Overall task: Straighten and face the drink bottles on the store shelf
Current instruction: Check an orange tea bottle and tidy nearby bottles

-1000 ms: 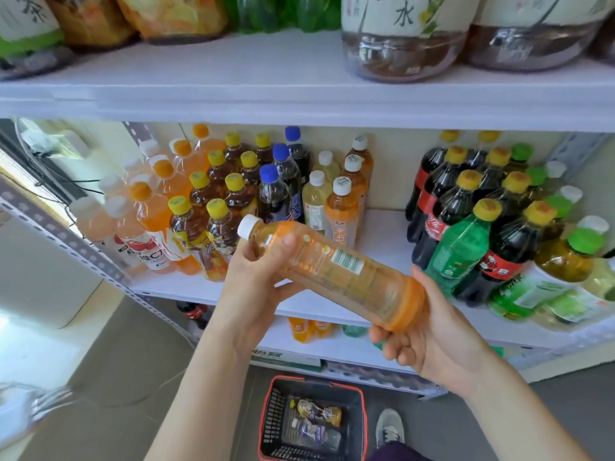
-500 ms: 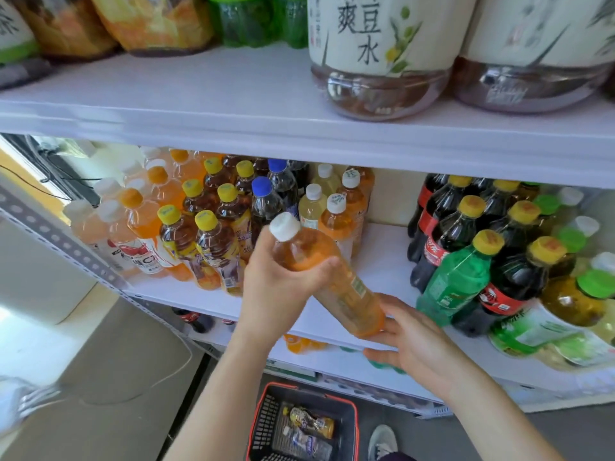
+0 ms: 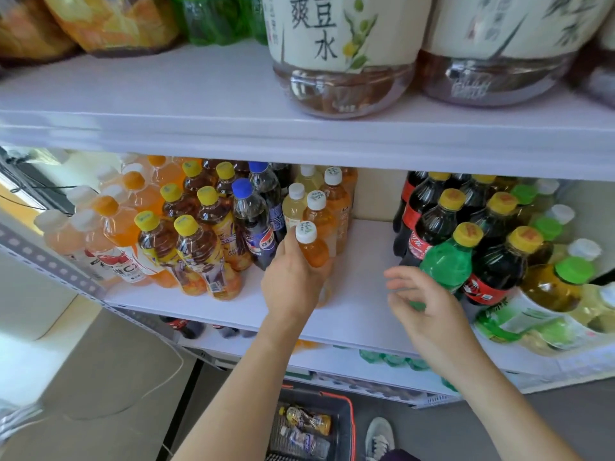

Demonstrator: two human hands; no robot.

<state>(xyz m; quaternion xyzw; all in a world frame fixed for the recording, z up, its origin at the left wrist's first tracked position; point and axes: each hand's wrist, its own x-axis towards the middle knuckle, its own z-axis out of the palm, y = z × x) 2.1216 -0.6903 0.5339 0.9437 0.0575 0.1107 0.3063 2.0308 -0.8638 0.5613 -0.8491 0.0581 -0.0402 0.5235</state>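
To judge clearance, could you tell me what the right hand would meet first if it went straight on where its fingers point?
Probably the orange bottle that the left hand grips, across bare shelf; the right hand points up-left toward it. Depth is unclear, so it might pass in front.

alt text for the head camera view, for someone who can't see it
A person's left hand grips an orange drink bottle upright on a white store shelf; the right hand hovers open near a green bottle.
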